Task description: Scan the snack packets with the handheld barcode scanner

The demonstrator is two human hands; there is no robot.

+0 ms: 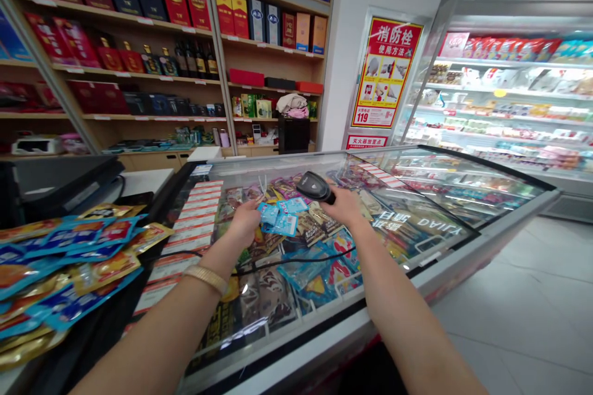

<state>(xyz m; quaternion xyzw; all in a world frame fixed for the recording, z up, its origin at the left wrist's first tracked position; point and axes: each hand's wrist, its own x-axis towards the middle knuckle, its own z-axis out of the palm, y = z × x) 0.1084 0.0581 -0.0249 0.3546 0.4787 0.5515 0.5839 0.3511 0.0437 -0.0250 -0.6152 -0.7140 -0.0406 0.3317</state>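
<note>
Handheld barcode scanner (315,187) — light, stiff black plastic, best held by its grip — sits in the right hand (346,208), fingers closed round it, above the glass lid of a chest freezer (445,210); left hand (244,223) pinches soft, slippery blue sachets (279,224).

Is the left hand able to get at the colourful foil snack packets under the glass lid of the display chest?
Probably not as things stand: the left hand is above the glass lid, which looks closed over the colourful foil snack packets, and that hand is holding small blue packets.
</note>
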